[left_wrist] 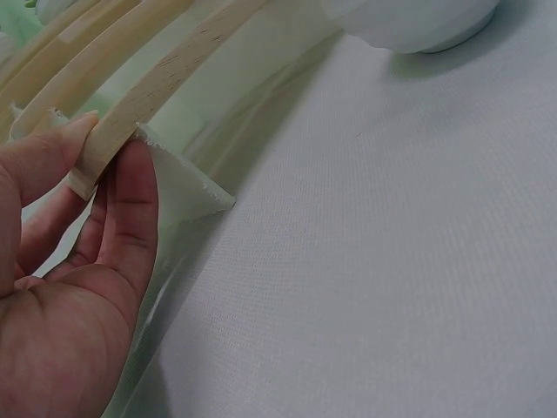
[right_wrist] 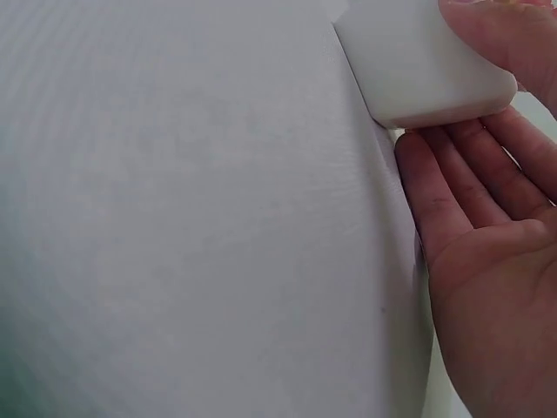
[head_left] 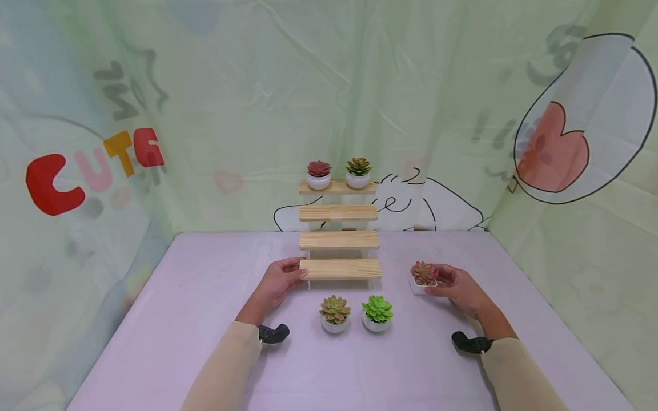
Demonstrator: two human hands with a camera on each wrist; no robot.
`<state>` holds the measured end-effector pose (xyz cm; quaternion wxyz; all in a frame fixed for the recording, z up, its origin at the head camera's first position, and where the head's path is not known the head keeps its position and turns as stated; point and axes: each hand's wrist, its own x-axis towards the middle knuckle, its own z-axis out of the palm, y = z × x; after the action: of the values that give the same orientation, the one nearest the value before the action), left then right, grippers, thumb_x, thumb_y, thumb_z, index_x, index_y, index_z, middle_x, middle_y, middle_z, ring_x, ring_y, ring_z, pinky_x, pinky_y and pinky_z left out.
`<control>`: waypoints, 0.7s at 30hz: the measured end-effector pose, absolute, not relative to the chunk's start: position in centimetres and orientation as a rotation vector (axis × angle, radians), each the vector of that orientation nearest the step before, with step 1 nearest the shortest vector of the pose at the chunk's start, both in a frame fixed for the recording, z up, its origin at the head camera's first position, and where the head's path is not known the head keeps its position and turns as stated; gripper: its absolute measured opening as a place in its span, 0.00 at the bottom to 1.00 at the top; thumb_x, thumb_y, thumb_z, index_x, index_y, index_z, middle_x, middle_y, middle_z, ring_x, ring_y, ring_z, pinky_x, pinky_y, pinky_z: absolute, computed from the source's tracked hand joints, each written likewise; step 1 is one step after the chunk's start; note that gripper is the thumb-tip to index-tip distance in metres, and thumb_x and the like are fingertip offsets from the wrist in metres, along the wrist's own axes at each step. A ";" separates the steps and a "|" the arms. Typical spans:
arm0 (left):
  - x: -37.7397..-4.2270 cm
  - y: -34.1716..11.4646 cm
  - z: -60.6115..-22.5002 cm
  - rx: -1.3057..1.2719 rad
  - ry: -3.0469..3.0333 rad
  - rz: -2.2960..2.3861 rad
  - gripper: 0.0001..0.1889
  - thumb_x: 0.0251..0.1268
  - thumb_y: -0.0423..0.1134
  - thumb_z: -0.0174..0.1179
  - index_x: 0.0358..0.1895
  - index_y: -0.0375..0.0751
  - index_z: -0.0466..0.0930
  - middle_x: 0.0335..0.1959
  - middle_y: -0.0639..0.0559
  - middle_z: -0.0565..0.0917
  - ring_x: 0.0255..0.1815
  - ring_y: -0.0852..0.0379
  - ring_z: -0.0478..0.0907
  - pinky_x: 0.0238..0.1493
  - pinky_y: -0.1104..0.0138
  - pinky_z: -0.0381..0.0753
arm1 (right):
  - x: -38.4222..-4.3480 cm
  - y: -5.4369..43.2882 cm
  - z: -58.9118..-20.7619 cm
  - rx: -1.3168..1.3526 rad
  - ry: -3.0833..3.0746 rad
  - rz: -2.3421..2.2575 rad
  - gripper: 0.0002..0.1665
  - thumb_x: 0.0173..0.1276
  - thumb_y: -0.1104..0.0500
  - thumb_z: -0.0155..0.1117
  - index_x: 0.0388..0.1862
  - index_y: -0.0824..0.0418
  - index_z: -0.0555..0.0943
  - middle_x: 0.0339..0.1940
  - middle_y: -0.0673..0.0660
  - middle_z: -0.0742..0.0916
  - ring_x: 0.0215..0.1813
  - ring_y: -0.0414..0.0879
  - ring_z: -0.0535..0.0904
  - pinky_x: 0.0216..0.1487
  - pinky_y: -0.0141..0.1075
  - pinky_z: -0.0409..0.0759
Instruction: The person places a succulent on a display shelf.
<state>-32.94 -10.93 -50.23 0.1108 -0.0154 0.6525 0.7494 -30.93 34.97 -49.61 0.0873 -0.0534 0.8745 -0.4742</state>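
My left hand [head_left: 280, 281] pinches the left end of the lowest wooden shelf [head_left: 341, 269] on a tiered stand. The left wrist view shows the thumb on the shelf's top [left_wrist: 161, 83] and fingers beneath it. Over on the right, my right hand [head_left: 456, 288] grips a red succulent [head_left: 424, 273] in a square white pot [right_wrist: 426, 65], with the thumb on one side and fingers at the other. Two potted succulents, one dull olive [head_left: 335, 310] and one bright green [head_left: 377, 310], stand on the table in front of the stand, between the hands.
On the top shelf [head_left: 337, 187] sit a dark red succulent [head_left: 319, 174] and a green one with reddish tips [head_left: 358, 172], both in round white pots. A lilac cloth covers the table [head_left: 205, 319]. Printed curtains [head_left: 247, 103] hang behind it and on both sides.
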 end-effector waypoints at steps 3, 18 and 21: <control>-33.0 -10.9 -50.2 -0.046 1.913 2.202 0.26 0.68 0.27 0.64 0.69 0.32 0.74 0.56 0.37 0.81 0.48 0.54 0.83 0.54 0.60 0.89 | -30.9 34.9 -49.6 -0.147 2.603 -1.426 0.50 0.63 0.51 0.78 0.76 0.68 0.65 0.75 0.70 0.73 0.76 0.64 0.70 0.66 0.40 0.82; -32.9 -10.9 -50.0 -0.051 1.919 2.191 0.26 0.69 0.27 0.64 0.69 0.31 0.74 0.55 0.37 0.81 0.48 0.53 0.84 0.54 0.60 0.89 | -31.1 34.1 -49.8 -0.120 2.610 -1.450 0.51 0.60 0.48 0.79 0.74 0.70 0.66 0.73 0.71 0.75 0.74 0.64 0.72 0.64 0.38 0.84; -32.9 -10.9 -50.0 -0.049 1.913 2.200 0.25 0.69 0.26 0.64 0.69 0.31 0.74 0.54 0.37 0.81 0.47 0.54 0.84 0.55 0.59 0.89 | -31.3 33.8 -49.7 -0.117 2.640 -1.414 0.52 0.60 0.46 0.80 0.74 0.68 0.67 0.73 0.69 0.76 0.74 0.64 0.72 0.67 0.46 0.81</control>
<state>-32.89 -10.93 -50.01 0.1126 -0.0168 0.6519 0.7497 -31.32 33.80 -49.73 0.0722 -0.0388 0.8786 -0.4705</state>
